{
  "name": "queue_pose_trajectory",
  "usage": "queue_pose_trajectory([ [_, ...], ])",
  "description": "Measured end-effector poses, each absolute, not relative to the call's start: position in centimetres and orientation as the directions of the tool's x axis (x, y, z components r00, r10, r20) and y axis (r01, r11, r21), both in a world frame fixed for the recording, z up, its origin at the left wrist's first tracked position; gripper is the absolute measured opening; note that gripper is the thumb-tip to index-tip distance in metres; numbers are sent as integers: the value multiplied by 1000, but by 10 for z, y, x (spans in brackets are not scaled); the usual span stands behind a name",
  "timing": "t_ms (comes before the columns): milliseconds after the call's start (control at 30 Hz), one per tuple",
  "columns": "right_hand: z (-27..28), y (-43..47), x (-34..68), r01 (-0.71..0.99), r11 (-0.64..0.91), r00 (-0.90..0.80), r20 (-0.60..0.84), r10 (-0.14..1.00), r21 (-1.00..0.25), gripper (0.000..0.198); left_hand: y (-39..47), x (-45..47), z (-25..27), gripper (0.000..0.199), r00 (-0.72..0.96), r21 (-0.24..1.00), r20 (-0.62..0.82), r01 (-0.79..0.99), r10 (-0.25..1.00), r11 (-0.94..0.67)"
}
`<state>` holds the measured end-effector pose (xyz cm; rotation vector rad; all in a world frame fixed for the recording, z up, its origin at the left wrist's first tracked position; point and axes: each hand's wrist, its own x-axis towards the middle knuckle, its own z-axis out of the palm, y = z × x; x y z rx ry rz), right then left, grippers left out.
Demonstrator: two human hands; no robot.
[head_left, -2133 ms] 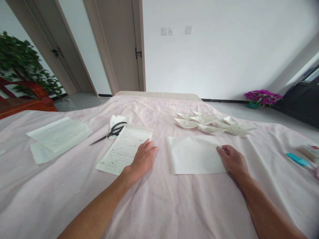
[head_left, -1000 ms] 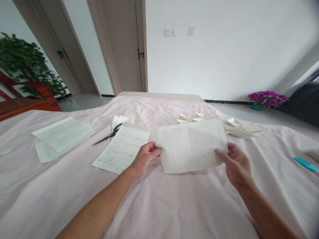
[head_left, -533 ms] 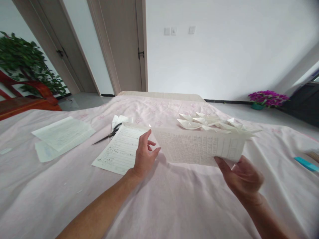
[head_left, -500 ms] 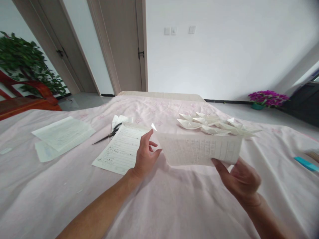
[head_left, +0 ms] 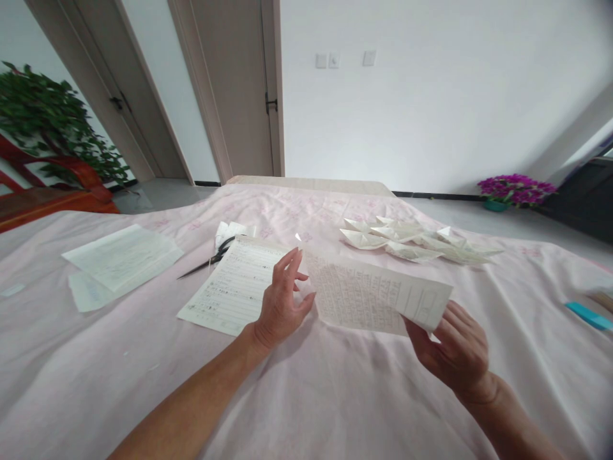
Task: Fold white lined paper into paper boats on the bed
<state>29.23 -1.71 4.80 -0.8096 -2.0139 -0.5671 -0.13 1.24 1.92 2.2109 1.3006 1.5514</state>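
A written sheet of paper (head_left: 354, 294) is bent over at its right end, with faint writing showing through. My right hand (head_left: 453, 345) grips that end, thumb in front and fingers behind. At the sheet's left edge is my left hand (head_left: 282, 297), its thumb and index finger apart and the fingertips close to or touching the edge; exact contact is unclear. Under and beside my left wrist lies a lined, handwritten sheet (head_left: 230, 287). Black-handled scissors (head_left: 213, 259) lie at that sheet's left edge, partly covered by it.
Several folded paper boats (head_left: 397, 237) sit together beyond my right hand. More loose sheets (head_left: 119, 255) lie at left, and a white crumpled piece (head_left: 234, 230) is behind the scissors. A blue object (head_left: 589, 315) rests at far right. Pink patterned cloth (head_left: 364, 396) covers the surface.
My right hand has moved slightly left, bending the sheet's right end over and tilting that end lower. My left hand has barely shifted.
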Motion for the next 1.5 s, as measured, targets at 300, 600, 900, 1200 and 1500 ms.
queue_pose_trajectory([
  [300,49,-22,286,596,802,-472,823,316,34,23,15,-9,26,58,223,428,713,613,665,-664],
  [600,55,-24,284,565,825,-492,791,365,-30,32,13,-11,32,42,311,389,744,519,592,-761],
  [900,61,-26,281,574,818,-490,783,384,-43,22,14,-10,35,17,323,348,809,409,490,-844],
  [1200,47,-24,287,626,681,-167,787,594,-380,38,9,-6,37,19,39,635,758,183,651,-751],
  [1500,43,-14,275,624,677,-301,680,669,-390,47,9,-3,18,30,144,941,337,-24,930,-337],
])
